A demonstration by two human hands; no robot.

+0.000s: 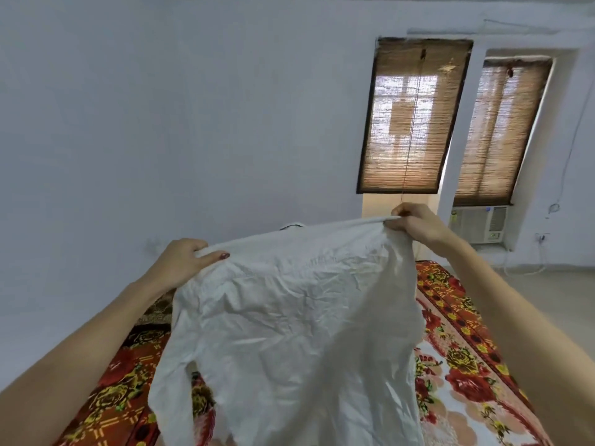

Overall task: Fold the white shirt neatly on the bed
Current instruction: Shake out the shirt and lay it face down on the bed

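The white shirt (289, 326) hangs crumpled in the air above the bed (463, 358), which is covered in a red and orange floral spread. My left hand (183, 262) pinches the shirt's upper edge at the left. Higher and to the right, my right hand (415, 225) grips the same upper edge. The cloth is stretched between both hands, and its lower part drapes down toward the bed. A sleeve hangs at the lower left.
A pale wall stands behind the bed. Two windows with brown bamboo blinds (415, 117) are at the right, with a window air conditioner (479, 223) below them. Bare floor (553, 300) lies to the right of the bed.
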